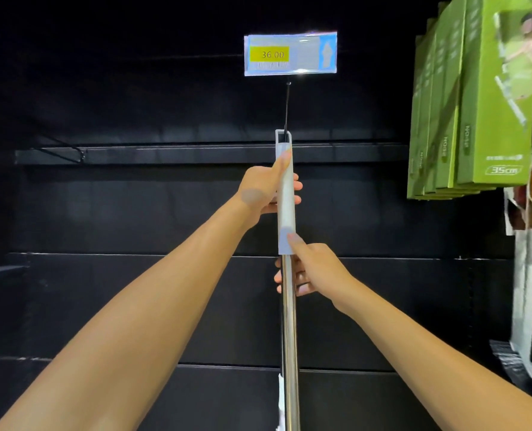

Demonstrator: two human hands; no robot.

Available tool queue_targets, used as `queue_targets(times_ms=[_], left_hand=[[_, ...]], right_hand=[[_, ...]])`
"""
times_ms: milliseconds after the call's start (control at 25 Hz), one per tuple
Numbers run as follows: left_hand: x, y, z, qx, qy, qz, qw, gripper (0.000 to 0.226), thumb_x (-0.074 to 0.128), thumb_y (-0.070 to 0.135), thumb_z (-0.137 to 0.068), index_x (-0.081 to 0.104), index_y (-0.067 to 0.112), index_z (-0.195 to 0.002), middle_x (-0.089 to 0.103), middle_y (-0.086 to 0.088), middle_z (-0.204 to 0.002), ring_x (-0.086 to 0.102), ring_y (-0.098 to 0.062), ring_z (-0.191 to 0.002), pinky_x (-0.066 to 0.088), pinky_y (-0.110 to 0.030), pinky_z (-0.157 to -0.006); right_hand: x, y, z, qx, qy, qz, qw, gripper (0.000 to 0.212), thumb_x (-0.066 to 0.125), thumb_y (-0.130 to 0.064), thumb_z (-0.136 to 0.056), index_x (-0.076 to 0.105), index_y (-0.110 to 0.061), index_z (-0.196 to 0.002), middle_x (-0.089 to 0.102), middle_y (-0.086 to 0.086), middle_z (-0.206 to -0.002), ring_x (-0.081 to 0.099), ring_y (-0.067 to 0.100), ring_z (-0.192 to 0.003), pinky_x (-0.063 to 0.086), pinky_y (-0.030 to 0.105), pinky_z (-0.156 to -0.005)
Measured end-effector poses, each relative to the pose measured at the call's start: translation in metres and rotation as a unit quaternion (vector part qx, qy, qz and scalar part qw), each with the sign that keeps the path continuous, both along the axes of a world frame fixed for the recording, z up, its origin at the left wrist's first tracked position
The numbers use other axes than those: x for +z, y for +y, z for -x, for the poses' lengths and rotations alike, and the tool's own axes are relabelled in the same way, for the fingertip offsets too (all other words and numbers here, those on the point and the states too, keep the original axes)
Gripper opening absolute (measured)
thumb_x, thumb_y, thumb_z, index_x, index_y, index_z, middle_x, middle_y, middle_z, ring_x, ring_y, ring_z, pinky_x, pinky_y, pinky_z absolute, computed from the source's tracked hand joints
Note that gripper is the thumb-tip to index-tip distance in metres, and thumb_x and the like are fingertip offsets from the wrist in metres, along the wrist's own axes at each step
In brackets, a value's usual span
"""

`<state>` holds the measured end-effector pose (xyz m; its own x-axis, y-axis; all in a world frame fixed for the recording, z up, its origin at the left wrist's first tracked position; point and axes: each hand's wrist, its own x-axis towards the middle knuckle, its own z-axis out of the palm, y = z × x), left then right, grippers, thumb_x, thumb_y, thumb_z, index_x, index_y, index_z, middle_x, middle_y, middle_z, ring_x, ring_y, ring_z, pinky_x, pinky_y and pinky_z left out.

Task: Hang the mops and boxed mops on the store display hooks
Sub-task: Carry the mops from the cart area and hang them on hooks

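While lined up under the display hook (287,104), kept vertical for threading; gripped at mop handle (286,213) by left hand (260,189) just below hook; at steel shaft (289,337) by right hand (317,272), lower.

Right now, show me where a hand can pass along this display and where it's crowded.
Bare back panel lies left of the mop handle, along the black rail. A narrower bare strip runs between the handle and the green boxes. The right edge is crowded: boxes packed together, bagged goods hanging beneath.
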<state>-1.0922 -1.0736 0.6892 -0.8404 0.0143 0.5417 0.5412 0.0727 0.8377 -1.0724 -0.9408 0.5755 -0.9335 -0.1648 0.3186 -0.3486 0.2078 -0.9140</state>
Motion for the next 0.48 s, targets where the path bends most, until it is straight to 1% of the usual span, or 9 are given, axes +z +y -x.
queue_targets(times_ms=[120,200,320,400,480], left_hand=[[-0.002,0.001,0.021,0.003,0.002,0.017,1.0,0.059,0.055,0.063,-0.098,0.074,0.008,-0.11,0.081,-0.006,-0.097,0.079,-0.022,-0.078,0.065,-0.035,-0.073],[-0.003,0.002,0.033,0.012,-0.001,0.024,1.0,0.058,0.055,0.062,-0.099,0.074,0.007,-0.108,0.081,-0.007,-0.096,0.08,-0.024,-0.079,0.064,-0.032,-0.068],[-0.004,0.003,0.047,0.009,0.0,0.032,0.999,0.056,0.055,0.058,-0.1,0.073,0.005,-0.105,0.081,-0.012,-0.098,0.08,-0.03,-0.086,0.065,-0.03,-0.064],[-0.003,0.003,0.054,0.01,-0.003,0.034,0.999,0.053,0.055,0.057,-0.101,0.072,0.007,-0.102,0.08,-0.012,-0.097,0.08,-0.03,-0.086,0.064,-0.029,-0.062],[-0.003,0.001,0.06,0.007,-0.01,0.036,0.999,0.053,0.055,0.058,-0.101,0.072,0.008,-0.103,0.08,-0.01,-0.097,0.08,-0.029,-0.085,0.063,-0.03,-0.062]], right_hand=[[-0.001,-0.002,0.022,-0.021,-0.008,-0.007,1.0,0.061,0.043,-0.059,-0.104,0.068,-0.005,-0.116,0.081,0.013,-0.091,0.08,0.024,-0.076,0.067,0.037,-0.076],[-0.002,-0.003,0.037,-0.034,-0.021,-0.006,0.999,0.062,0.043,-0.06,-0.104,0.068,-0.005,-0.115,0.081,0.012,-0.093,0.08,0.024,-0.078,0.067,0.039,-0.08],[-0.003,-0.005,0.055,-0.053,-0.035,-0.012,0.998,0.061,0.041,-0.061,-0.104,0.07,-0.007,-0.11,0.081,0.011,-0.091,0.081,0.024,-0.08,0.066,0.037,-0.079],[-0.004,-0.006,0.064,-0.06,-0.028,-0.016,0.998,0.061,0.04,-0.061,-0.104,0.071,-0.009,-0.108,0.081,0.01,-0.091,0.081,0.023,-0.082,0.066,0.034,-0.076],[-0.006,-0.008,0.072,-0.068,-0.02,-0.018,0.997,0.059,0.041,-0.06,-0.105,0.071,-0.01,-0.109,0.081,0.01,-0.093,0.081,0.021,-0.083,0.066,0.036,-0.079]])
